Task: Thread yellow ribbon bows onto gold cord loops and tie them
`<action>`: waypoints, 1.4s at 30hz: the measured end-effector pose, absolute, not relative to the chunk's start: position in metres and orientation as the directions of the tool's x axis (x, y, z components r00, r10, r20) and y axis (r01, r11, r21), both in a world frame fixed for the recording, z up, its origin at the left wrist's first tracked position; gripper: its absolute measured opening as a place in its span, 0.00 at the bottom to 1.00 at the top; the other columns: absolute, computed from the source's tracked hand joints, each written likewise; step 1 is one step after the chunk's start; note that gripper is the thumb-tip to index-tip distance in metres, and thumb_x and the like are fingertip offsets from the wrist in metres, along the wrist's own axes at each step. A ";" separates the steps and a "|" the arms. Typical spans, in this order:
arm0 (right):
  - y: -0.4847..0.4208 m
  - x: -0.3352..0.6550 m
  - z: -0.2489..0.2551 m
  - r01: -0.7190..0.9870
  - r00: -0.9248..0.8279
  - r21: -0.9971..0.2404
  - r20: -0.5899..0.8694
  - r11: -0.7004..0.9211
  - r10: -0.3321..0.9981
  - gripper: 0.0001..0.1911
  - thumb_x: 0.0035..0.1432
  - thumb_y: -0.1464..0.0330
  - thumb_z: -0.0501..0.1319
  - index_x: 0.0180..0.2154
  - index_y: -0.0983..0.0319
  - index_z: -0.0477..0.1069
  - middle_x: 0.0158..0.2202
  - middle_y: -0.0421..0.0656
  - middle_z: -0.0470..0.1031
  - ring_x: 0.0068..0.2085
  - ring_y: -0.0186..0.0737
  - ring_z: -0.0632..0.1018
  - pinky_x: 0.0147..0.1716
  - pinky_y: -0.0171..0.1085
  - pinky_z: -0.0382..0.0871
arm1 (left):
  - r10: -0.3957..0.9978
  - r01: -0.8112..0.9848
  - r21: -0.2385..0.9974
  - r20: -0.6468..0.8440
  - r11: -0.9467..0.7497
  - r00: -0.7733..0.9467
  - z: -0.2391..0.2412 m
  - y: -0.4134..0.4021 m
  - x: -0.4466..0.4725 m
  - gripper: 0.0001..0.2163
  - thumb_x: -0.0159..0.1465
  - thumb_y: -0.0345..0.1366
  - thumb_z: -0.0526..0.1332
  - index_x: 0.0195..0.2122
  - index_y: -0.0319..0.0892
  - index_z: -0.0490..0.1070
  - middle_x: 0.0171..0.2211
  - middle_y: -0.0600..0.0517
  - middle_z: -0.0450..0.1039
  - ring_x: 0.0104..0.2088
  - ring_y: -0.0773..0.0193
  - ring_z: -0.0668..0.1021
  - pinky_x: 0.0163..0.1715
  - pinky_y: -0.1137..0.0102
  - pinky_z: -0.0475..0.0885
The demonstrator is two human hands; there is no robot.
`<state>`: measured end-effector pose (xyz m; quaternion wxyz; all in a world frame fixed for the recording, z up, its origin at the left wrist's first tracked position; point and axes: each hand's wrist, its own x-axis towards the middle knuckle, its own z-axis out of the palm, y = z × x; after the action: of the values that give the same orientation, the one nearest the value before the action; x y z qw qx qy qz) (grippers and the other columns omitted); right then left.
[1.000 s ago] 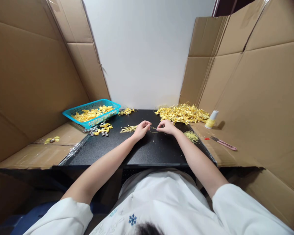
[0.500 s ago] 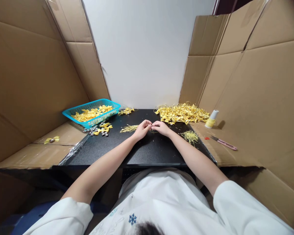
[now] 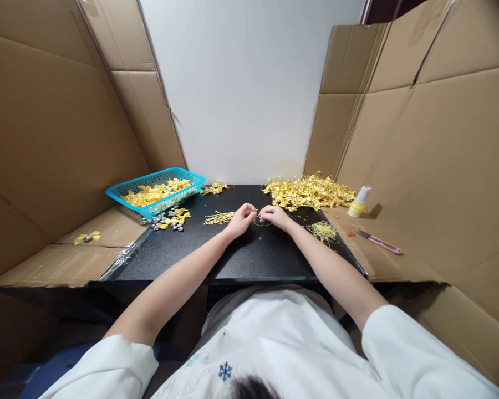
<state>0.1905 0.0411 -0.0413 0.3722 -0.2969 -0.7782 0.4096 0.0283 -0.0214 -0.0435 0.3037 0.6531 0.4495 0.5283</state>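
Over the middle of the black table my left hand (image 3: 243, 219) and my right hand (image 3: 275, 216) face each other, fingertips pinched and a small gap apart. A thin yellowish cord (image 3: 263, 224) hangs in a loop below the fingertips and runs between both hands. Whatever else the fingers may pinch is too small to make out. Just left of my left hand lies a bundle of cut yellow cords (image 3: 218, 218). Beyond my right hand spreads a big heap of yellow ribbon bows (image 3: 311, 192) with cord loops.
At the left stands a turquoise basket (image 3: 113, 192) of yellow bows, with silver bells (image 3: 175, 224) before it. One bow (image 3: 87, 238) lies on the cardboard. To the right are cord scraps (image 3: 323, 231), a thread cone (image 3: 360, 202), a red piece (image 3: 351, 234) and pink thread snips (image 3: 380, 243). Cardboard walls flank the table.
My hands have drawn slightly apart, the right one shifting a little to the right. The cord loop between them shows more clearly.
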 end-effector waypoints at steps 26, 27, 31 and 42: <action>0.048 0.198 -0.039 0.244 -0.513 -0.834 0.322 0.495 0.795 0.08 0.41 0.71 0.59 0.14 0.61 0.72 0.29 0.41 0.74 0.34 0.37 0.74 0.37 0.35 0.67 | 0.910 0.405 0.854 0.400 -0.328 -0.107 -0.050 -0.013 0.020 0.06 0.55 0.32 0.59 0.31 0.44 0.61 0.19 0.60 0.67 0.20 0.68 0.69 0.27 0.72 0.61; 0.048 0.198 -0.039 0.247 -0.512 -0.832 0.323 0.496 0.796 0.08 0.41 0.71 0.59 0.14 0.61 0.72 0.29 0.41 0.74 0.35 0.37 0.74 0.37 0.35 0.67 | 0.909 0.410 0.852 0.401 -0.325 -0.114 -0.051 -0.013 0.020 0.06 0.55 0.32 0.59 0.31 0.44 0.60 0.19 0.60 0.67 0.20 0.68 0.69 0.27 0.72 0.61; 0.049 0.200 -0.038 0.261 -0.508 -0.831 0.314 0.491 0.802 0.09 0.41 0.72 0.59 0.13 0.61 0.71 0.29 0.41 0.74 0.34 0.38 0.74 0.37 0.35 0.67 | 0.906 0.434 0.843 0.404 -0.316 -0.125 -0.051 -0.011 0.018 0.06 0.55 0.31 0.59 0.30 0.44 0.60 0.18 0.60 0.68 0.20 0.68 0.69 0.27 0.72 0.62; 0.051 0.202 -0.037 0.278 -0.520 -0.821 0.308 0.499 0.797 0.10 0.41 0.72 0.58 0.12 0.61 0.70 0.29 0.41 0.75 0.36 0.38 0.75 0.40 0.37 0.67 | 0.896 0.537 0.792 0.422 -0.292 -0.136 -0.048 -0.012 0.015 0.06 0.55 0.29 0.57 0.30 0.45 0.60 0.19 0.60 0.68 0.22 0.67 0.69 0.29 0.71 0.62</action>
<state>0.2024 0.0511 -0.0374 0.3530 -0.3400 -0.7905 0.3673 0.0151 -0.0121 -0.0482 0.1810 0.6320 0.5670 0.4964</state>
